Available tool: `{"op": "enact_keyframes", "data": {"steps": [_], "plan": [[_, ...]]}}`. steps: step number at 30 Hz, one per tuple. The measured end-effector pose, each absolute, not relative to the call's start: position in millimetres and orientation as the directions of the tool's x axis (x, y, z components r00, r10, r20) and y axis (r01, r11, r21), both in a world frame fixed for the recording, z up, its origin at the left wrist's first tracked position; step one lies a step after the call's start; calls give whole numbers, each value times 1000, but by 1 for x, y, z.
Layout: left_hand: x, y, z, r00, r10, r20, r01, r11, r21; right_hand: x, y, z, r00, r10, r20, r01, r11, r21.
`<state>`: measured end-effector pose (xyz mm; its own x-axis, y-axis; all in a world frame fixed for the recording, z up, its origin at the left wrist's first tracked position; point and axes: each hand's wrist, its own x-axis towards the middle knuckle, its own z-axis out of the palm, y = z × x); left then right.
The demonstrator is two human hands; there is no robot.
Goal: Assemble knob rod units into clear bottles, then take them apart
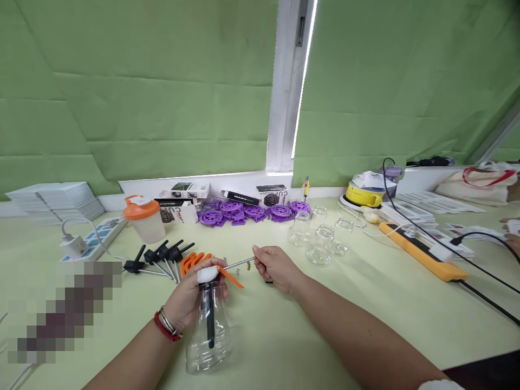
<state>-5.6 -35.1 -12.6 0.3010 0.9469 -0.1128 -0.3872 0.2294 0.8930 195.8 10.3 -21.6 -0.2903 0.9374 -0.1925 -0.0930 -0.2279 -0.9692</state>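
Clear bottle (209,336) in left hand (189,303); right hand (276,268) seemingly pinches rod (239,264).

Pale green table (284,336) under green blinds (142,92), white window post (286,86) between them. Far left: stack of white sheets (52,201); white power strip (95,238) with a charger plugged in just below it. Left of centre: clear shaker cup (145,219) with orange lid. Below it, a row of black-handled parts (160,257) on metal rods, orange clips (190,261) touching beside them. Centre back: small printed boxes (187,190) against the sill, purple wheels (252,211) heaped in front. Right of centre: four empty clear jars (320,238), close together. Right: yellow round device (363,195), possibly a tape dispenser; orange bar (422,253) with black cable (487,295) across it. Upper right: cloth bag (475,185).
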Motion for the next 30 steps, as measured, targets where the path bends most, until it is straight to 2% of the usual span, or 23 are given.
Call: {"op": "enact_keyframes", "data": {"steps": [4,9,11,13,18,22,26,30], "plan": [[-5,-35,-11,288,950,-122,-387,231,893,195,10,-23,-283,949,-138,-66,-162,-985],[-6,-34,-13,276,948,-160,-401,265,877,197,13,-26,-312,949,43,-54,27,-998],[-5,-34,-13,255,952,-167,-419,265,868,199,14,-26,-325,943,71,-87,46,-995],[-5,-33,-12,234,957,-174,-436,263,861,200,14,-26,-324,945,47,-101,15,-995],[-6,-33,-13,214,962,-169,-426,248,870,199,14,-27,-302,949,-92,12,-93,-996],[-7,-32,-13,218,964,-151,-427,233,874,197,14,-28,-339,937,-88,-86,-124,-989],[-6,-32,-12,235,953,-193,-426,279,860,196,19,-30,-317,935,-161,-65,-190,-980],[-9,-30,-15,257,949,-182,-409,278,869,197,21,-32,-323,944,-70,-150,-124,-981]]}}
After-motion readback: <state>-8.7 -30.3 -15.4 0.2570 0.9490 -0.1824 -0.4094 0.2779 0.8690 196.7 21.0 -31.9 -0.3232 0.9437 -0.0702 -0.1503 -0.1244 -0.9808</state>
